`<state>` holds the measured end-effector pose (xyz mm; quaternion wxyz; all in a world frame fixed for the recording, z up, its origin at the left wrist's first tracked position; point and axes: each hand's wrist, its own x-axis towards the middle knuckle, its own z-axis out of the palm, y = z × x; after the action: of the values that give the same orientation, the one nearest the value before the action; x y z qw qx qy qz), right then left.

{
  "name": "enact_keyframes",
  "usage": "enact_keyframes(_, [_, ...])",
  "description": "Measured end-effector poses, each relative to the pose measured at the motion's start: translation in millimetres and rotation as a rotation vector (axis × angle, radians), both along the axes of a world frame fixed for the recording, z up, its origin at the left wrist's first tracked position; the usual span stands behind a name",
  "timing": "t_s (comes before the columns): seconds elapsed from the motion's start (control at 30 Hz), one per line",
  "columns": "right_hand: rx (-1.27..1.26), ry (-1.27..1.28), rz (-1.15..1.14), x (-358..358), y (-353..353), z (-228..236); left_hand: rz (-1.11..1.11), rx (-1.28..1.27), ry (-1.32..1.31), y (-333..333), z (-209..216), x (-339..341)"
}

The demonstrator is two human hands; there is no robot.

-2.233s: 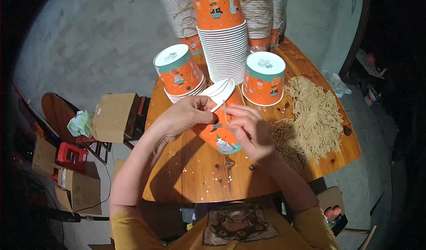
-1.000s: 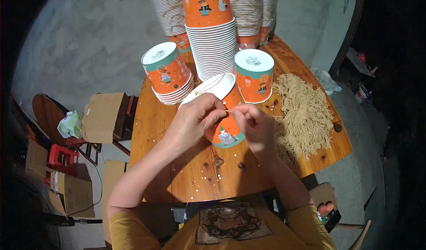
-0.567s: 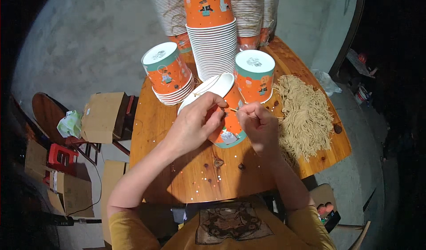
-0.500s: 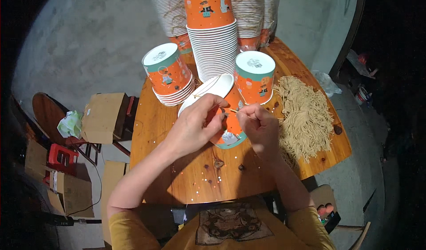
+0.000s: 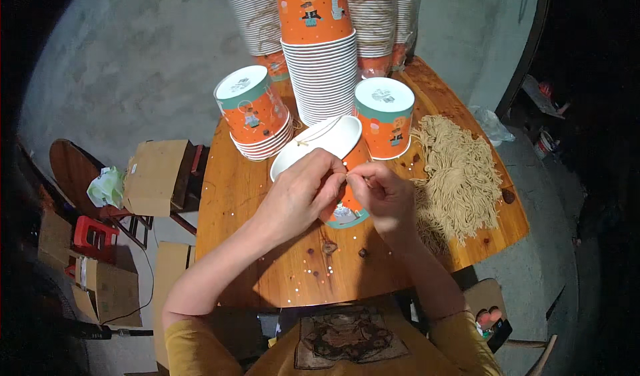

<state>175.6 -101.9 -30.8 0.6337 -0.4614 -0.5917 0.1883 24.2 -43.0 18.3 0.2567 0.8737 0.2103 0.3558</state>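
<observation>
An orange and teal paper bucket (image 5: 344, 216) lies on its side in front of me, its white mouth (image 5: 320, 139) turned away to the far left. A beige cord (image 5: 312, 138) runs across that mouth. Over the bucket's side, the fingertips of my left hand (image 5: 297, 193) and my right hand (image 5: 385, 199) meet in a pinch. Both hands are closed on a short end of cord, which the fingers now mostly hide. Close by on the right lies a heap of loose beige cords (image 5: 460, 179).
An upturned bucket (image 5: 387, 124) stands behind my right hand, a short upturned stack (image 5: 257, 113) at the far left. Between them rises a tall stack (image 5: 323, 76), with bagged stacks (image 5: 377, 23) behind. White specks dot the wooden table (image 5: 267, 276). Cardboard boxes (image 5: 157, 176) sit left.
My hands have come together; the cord end that showed between them is now hidden by the fingertips. The bucket's mouth has shifted slightly right and nearer.
</observation>
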Motion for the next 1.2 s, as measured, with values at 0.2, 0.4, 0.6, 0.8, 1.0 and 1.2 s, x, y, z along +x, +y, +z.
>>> enact_keyframes(0.2, [-0.051, 0.121, 0.024, -1, 1, -5, 0.033, -0.031, 0.087, -3, -1, 0])
enact_keyframes(0.4, [-0.189, 0.260, 0.106, -3, -1, -5, -0.024, 0.033, 0.022, -6, -4, -4])
enact_keyframes(0.6, [-0.291, 0.319, 0.063, -9, -6, 8, -0.010, -0.031, 0.069, -1, -6, -10])
enact_keyframes(0.8, [-0.279, 0.254, 0.127, -4, -4, 3, 0.023, -0.057, 0.071, -6, -4, -8])
enact_keyframes(1.0, [-0.182, 0.189, 0.002, -4, 1, 0, 0.018, -0.166, -0.012, -8, -1, -6])
enact_keyframes(1.2, [0.045, 0.065, -0.110, -8, 9, -12, 0.014, -0.366, 0.024, -8, 6, -3])
